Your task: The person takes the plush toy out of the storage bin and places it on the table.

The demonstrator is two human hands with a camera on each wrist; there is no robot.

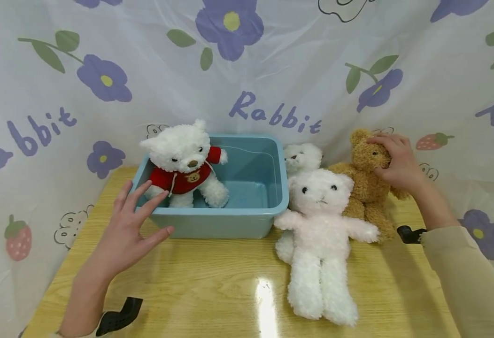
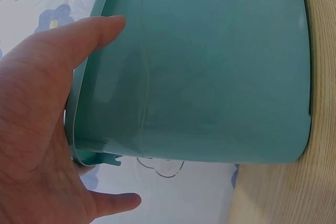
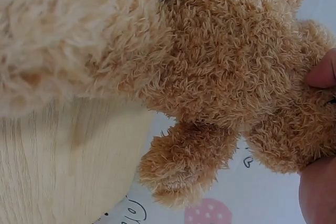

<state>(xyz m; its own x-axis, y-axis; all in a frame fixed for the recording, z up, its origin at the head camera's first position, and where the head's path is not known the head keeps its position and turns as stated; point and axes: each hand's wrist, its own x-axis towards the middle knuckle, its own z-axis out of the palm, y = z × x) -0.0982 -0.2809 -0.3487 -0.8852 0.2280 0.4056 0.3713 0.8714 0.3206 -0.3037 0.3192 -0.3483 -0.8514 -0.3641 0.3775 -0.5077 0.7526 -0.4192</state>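
My right hand [image 1: 399,162] grips the brown teddy bear [image 1: 363,188] by its head, the fingers over the top and the thumb at its face. In the right wrist view the bear's curly body [image 3: 226,51] fills much of the picture. My left hand [image 1: 128,230], fingers spread, is at the front left rim of the blue plastic bin [image 1: 217,225]. A white teddy bear in a red sweater [image 1: 183,164] sits at the left inside the bin. The left wrist view has the bin's wall [image 2: 210,77] beside my thumb and fingers.
Right of the bin, a pale pink and white plush bear [image 1: 320,239] lies face up in front of the brown one. Another white bear [image 1: 304,157] is partly hidden behind it. A printed cloth [image 1: 272,70] hangs behind the wooden table [image 1: 213,286].
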